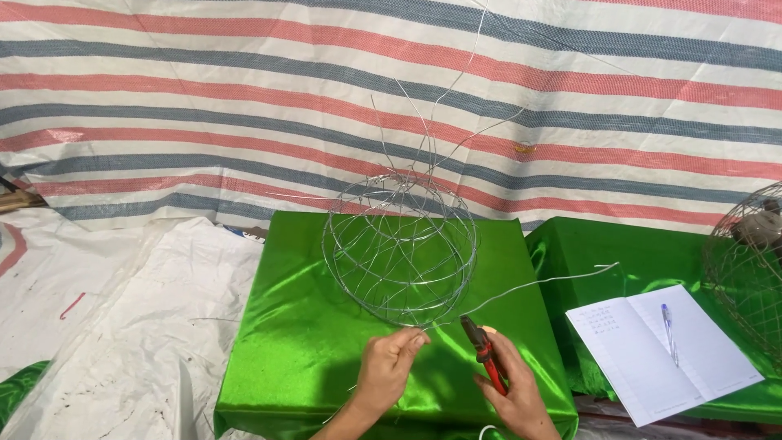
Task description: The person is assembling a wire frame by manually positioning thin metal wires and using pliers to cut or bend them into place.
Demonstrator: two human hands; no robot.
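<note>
Our forearms are cut off at the near edge. Our left hand pinches a wire below the wire ball on the green table. Our right hand is clamped round red pliers, jaws pointing far.

A striped tarp of red, blue and white hangs behind 2 green satin-covered surfaces; white sheeting covers the floor at left.
</note>
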